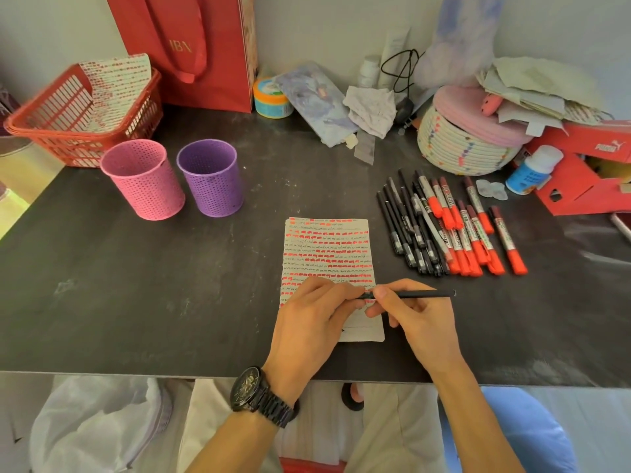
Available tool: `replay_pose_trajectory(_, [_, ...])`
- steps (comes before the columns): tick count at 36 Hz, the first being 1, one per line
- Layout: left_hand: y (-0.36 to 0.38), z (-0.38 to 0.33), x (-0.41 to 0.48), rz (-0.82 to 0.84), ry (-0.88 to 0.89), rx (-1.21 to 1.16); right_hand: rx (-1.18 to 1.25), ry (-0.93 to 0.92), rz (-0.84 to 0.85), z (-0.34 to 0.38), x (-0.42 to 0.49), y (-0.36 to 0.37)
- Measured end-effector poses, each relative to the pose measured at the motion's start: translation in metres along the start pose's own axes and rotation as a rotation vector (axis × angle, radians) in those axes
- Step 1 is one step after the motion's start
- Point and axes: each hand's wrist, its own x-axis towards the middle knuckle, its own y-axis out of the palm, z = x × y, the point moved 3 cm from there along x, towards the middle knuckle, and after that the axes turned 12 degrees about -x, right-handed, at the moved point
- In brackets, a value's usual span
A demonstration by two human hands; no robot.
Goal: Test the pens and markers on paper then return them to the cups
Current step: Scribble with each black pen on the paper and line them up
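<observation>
The right hand's fingers (396, 287) pinch a slim black pen (420, 295) near its left end, with the smooth barrel lying level and pointing right past the knuckles. The left hand's fingers (341, 292) curl round that same end and hide it, so cap and tip cannot be told apart. The right hand (421, 322) and left hand (312, 317), which wears a dark metal wristwatch (261, 394), meet above the lower part of a sheet of paper (327, 245). The sheet is crowded with rows of red strokes and fine scribbles and lies flat on the dark, scuffed tabletop (170, 285). Just right of the sheet lie a bunch of black pens (406, 230) and, touching them, red-capped markers (473, 237). Well to the left stand a pink perforated cup (145, 180) and a purple perforated cup (210, 179), both upright. Behind them sits a red slatted basket (44, 131), and at the far right a coiled-rope basket (461, 148) with a pink lid
</observation>
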Motion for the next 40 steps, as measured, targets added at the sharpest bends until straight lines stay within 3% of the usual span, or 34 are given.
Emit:
replay_pose_trajectory(10, [0.0, 0.003, -0.001, -0.085, -0.031, -0.051, 0.026, -0.086, -0.081, -0.005, -0.001, -0.001])
replay_pose_trajectory(15, [0.001, 0.007, 0.001, -0.1, -0.118, -0.022, -0.275, -0.056, -0.166, -0.015, 0.002, 0.002])
replay_pose_trajectory(20, [-0.007, 0.006, 0.002, -0.174, -0.213, -0.14, -0.686, -0.123, -0.12, -0.013, 0.005, 0.014])
replay_pose_trajectory(26, [-0.049, 0.009, 0.002, -0.314, -0.286, -0.179, -0.737, -0.1, -0.083, -0.016, 0.006, 0.015])
replay_pose_trajectory(32, [-0.112, 0.034, -0.014, -0.428, -0.43, 0.154, -0.736, -0.085, -0.074, -0.016, 0.005, 0.015])
replay_pose_trajectory(40, [-0.152, 0.055, -0.071, -0.381, -0.6, 0.614, -0.741, -0.097, -0.07, -0.02, 0.006, 0.015])
